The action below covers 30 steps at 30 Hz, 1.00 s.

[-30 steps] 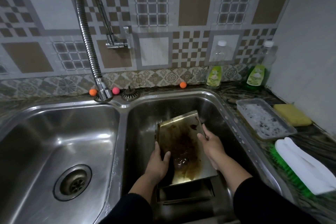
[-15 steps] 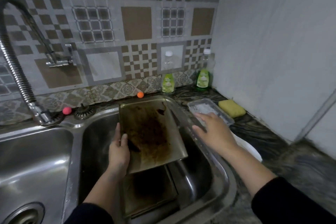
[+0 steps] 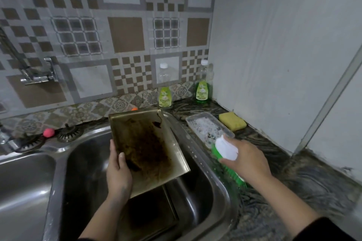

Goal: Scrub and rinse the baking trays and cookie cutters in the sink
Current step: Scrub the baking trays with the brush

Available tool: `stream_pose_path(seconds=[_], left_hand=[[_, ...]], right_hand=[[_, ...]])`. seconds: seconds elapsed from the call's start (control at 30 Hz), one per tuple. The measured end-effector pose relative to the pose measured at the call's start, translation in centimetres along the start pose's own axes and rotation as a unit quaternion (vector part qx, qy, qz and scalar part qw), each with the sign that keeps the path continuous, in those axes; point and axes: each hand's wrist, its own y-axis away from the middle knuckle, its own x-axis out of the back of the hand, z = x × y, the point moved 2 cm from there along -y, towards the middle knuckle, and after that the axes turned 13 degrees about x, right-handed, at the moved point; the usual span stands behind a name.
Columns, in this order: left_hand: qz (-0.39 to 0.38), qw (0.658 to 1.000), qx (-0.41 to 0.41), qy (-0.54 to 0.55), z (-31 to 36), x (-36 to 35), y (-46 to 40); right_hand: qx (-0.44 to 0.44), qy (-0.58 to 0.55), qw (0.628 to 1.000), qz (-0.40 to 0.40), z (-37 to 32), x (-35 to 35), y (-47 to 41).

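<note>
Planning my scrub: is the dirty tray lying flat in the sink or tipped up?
Tipped up. The left hand holds the baking tray tilted, far edge above the sink rim.

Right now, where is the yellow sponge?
The sponge lies on the counter in the back right corner by the wall, just right of the clear tray.

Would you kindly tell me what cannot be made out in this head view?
- Faucet: spout cut off by the left edge.
- Second tray in the sink: mostly hidden beneath the held baking tray and left hand.
- Brush: bristles partly hidden by the right hand.
- Bottle labels: too small to read.
</note>
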Motion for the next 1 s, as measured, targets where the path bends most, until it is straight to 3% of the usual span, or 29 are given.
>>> stream_pose_path(seconds=[0.13,0.37,0.5,0.77,0.87,1.0], left_hand=[[0.022,1.000,-0.001,-0.010,-0.1,0.2,0.4],[0.030,0.999,0.010,-0.014,0.3,0.4,0.7],[0.030,0.999,0.023,-0.010,0.3,0.6,0.2],[0.031,0.999,0.030,-0.018,-0.8,0.8,-0.1],[0.029,0.999,0.033,-0.006,-0.2,0.5,0.4],[0.041,0.999,0.010,0.004,0.6,0.3,0.8]], right_hand=[[0.052,0.012,0.998,0.033,-1.8,2.5,-5.6],[0.043,0.006,0.999,-0.007,-2.0,-0.6,-14.4],[0.014,0.046,0.997,-0.067,-0.6,-4.2,-14.8],[0.019,0.058,0.994,-0.086,0.0,-5.4,-14.5],[0.010,0.030,0.998,-0.046,-1.4,-3.8,-14.7],[0.087,-0.050,0.994,0.047,-7.0,-0.9,-15.0]])
